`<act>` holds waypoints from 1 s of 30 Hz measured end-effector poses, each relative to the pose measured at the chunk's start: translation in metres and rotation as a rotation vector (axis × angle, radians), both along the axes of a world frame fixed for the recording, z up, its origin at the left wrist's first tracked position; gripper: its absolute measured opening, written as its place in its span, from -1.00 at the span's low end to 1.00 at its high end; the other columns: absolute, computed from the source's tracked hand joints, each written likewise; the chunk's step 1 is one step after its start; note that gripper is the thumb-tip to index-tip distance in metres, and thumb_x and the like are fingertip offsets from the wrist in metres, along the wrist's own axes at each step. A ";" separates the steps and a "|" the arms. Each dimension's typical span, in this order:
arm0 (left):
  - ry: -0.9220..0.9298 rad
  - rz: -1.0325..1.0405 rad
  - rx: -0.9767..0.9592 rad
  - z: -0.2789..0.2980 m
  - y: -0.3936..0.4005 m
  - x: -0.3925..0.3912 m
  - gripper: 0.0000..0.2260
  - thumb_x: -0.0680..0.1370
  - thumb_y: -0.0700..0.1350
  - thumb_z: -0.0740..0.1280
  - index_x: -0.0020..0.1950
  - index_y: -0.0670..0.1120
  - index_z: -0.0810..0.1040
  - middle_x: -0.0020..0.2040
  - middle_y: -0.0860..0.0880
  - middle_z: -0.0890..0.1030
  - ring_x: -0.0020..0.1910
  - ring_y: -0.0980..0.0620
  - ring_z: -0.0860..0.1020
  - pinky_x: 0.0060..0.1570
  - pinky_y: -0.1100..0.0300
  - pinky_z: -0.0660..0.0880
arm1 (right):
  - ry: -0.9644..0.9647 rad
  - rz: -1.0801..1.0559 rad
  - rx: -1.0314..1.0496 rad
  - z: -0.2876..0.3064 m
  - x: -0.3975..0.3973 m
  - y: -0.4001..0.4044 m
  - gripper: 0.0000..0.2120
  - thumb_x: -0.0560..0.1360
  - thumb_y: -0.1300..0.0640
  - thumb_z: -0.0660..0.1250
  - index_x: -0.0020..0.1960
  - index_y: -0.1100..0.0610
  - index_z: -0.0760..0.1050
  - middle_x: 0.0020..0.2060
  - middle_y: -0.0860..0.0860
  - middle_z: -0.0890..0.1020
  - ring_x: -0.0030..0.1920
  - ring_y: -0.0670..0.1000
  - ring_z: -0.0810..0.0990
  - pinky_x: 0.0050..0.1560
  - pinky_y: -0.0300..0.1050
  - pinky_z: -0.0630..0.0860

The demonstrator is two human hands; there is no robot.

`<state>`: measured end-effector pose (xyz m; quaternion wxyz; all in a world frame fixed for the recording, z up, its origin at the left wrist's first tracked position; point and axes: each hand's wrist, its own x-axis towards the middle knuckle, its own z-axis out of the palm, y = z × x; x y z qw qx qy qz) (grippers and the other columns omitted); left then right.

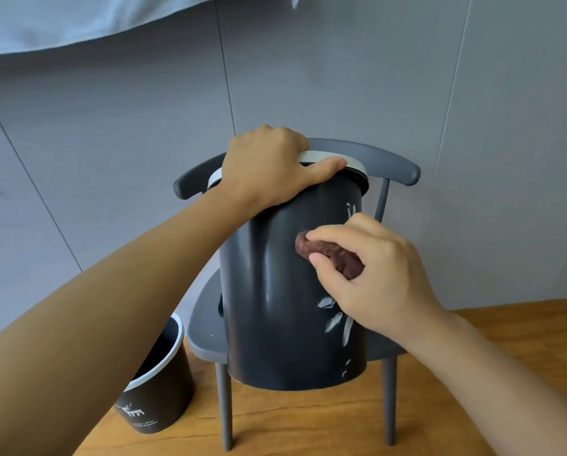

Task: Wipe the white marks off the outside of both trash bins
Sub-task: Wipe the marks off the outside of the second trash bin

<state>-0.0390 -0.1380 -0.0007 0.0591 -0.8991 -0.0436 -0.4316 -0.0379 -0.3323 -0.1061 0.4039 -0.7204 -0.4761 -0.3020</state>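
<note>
- While the tilted dark trash bin (275, 291) leans on the grey chair (206, 337), the left hand (269, 169) clamps its white rim (328, 158) to steady it.
- Right hand (371, 274) pinches a brown cloth (328, 253) against the wall, just above the remaining white marks (338, 320).
- Second bin (157, 386) stands on the wooden floor (308, 422), apparently awaiting its turn.

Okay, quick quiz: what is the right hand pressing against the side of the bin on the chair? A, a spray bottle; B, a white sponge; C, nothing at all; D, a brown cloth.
D: the right hand grips a wadded brown cloth against the dark bin, above the remaining white marks.
</note>
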 end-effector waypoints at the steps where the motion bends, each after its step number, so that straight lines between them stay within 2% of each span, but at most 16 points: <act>1: 0.003 0.002 -0.004 0.000 0.001 0.000 -0.33 0.45 0.51 0.19 -0.41 -0.08 0.22 -0.51 0.01 0.33 -0.48 0.03 0.30 -0.43 0.13 0.10 | -0.002 0.042 -0.040 -0.003 0.000 -0.003 -0.80 0.54 0.01 0.44 0.14 -0.05 0.71 -0.13 -0.11 0.60 -0.20 -0.08 0.59 -0.27 -0.15 0.58; 5: 0.010 0.009 -0.064 -0.001 0.010 -0.002 -0.32 0.43 0.52 0.18 -0.40 -0.09 0.21 -0.51 -0.01 0.31 -0.46 0.00 0.31 -0.41 0.11 0.17 | 0.000 0.261 -0.283 -0.021 -0.006 -0.021 -0.83 0.46 0.02 0.48 0.04 -0.11 0.73 -0.22 -0.22 0.56 -0.24 -0.12 0.56 -0.30 -0.27 0.48; 7: -0.003 0.005 -0.076 -0.002 0.013 -0.004 -0.32 0.43 0.52 0.19 -0.41 -0.09 0.19 -0.52 -0.01 0.28 -0.47 0.00 0.30 -0.41 0.12 0.13 | -0.013 0.283 -0.329 -0.027 -0.009 -0.024 -0.83 0.45 0.01 0.50 0.04 -0.12 0.73 -0.24 -0.23 0.56 -0.25 -0.14 0.55 -0.28 -0.34 0.44; 13: -0.008 0.014 -0.081 -0.002 0.016 -0.003 -0.32 0.43 0.52 0.18 -0.40 -0.11 0.20 -0.52 -0.01 0.29 -0.47 0.00 0.30 -0.42 0.12 0.09 | 0.044 0.069 -0.011 -0.025 -0.001 -0.013 -0.79 0.53 0.03 0.48 0.15 -0.03 0.72 -0.14 -0.08 0.63 -0.17 -0.05 0.63 -0.25 -0.07 0.61; 15: -0.014 0.012 -0.082 -0.002 0.016 -0.002 -0.31 0.42 0.52 0.18 -0.40 -0.10 0.19 -0.52 -0.01 0.28 -0.47 0.00 0.30 -0.43 0.12 0.08 | 0.047 0.079 -0.033 -0.027 -0.003 -0.014 -0.78 0.53 0.06 0.48 0.17 0.01 0.72 -0.12 -0.06 0.63 -0.15 -0.03 0.63 -0.23 -0.08 0.62; 17: -0.012 0.010 -0.082 -0.002 0.015 -0.003 -0.31 0.41 0.53 0.18 -0.40 -0.11 0.19 -0.52 -0.01 0.27 -0.47 0.00 0.30 -0.43 0.12 0.07 | 0.033 0.196 -0.150 -0.032 -0.008 -0.020 -0.80 0.49 0.13 0.51 0.11 0.02 0.72 -0.15 -0.10 0.60 -0.19 -0.07 0.60 -0.24 -0.15 0.56; 19: -0.012 0.011 -0.085 -0.002 0.016 -0.004 -0.31 0.42 0.53 0.18 -0.40 -0.11 0.18 -0.52 -0.02 0.26 -0.47 0.00 0.28 -0.43 0.11 0.07 | 0.040 0.273 -0.289 -0.034 -0.012 -0.026 -0.82 0.46 0.09 0.51 0.06 -0.03 0.72 -0.19 -0.18 0.59 -0.22 -0.10 0.57 -0.26 -0.22 0.51; 21: -0.014 0.013 -0.087 -0.002 0.017 -0.005 -0.31 0.43 0.52 0.18 -0.39 -0.11 0.17 -0.52 -0.02 0.24 -0.47 -0.01 0.26 -0.42 0.11 0.07 | 0.014 0.251 -0.348 -0.031 -0.016 -0.028 -0.84 0.46 0.01 0.48 0.04 -0.09 0.71 -0.21 -0.22 0.57 -0.23 -0.13 0.55 -0.27 -0.28 0.48; 26: 0.003 0.016 -0.084 -0.001 0.016 -0.008 -0.32 0.43 0.52 0.17 -0.39 -0.11 0.19 -0.51 -0.02 0.26 -0.46 -0.02 0.28 -0.42 0.10 0.08 | 0.042 0.165 -0.141 -0.022 -0.017 -0.015 -0.83 0.49 0.03 0.48 0.07 -0.08 0.73 -0.20 -0.18 0.59 -0.23 -0.10 0.59 -0.25 -0.25 0.52; 30: 0.005 0.013 -0.063 -0.002 0.012 -0.008 -0.33 0.44 0.51 0.17 -0.39 -0.10 0.18 -0.50 -0.02 0.27 -0.46 -0.01 0.27 -0.43 0.09 0.08 | -0.007 0.104 -0.113 -0.012 -0.020 -0.003 -0.82 0.53 -0.02 0.44 0.10 -0.08 0.73 -0.22 -0.12 0.57 -0.27 -0.05 0.56 -0.30 -0.15 0.54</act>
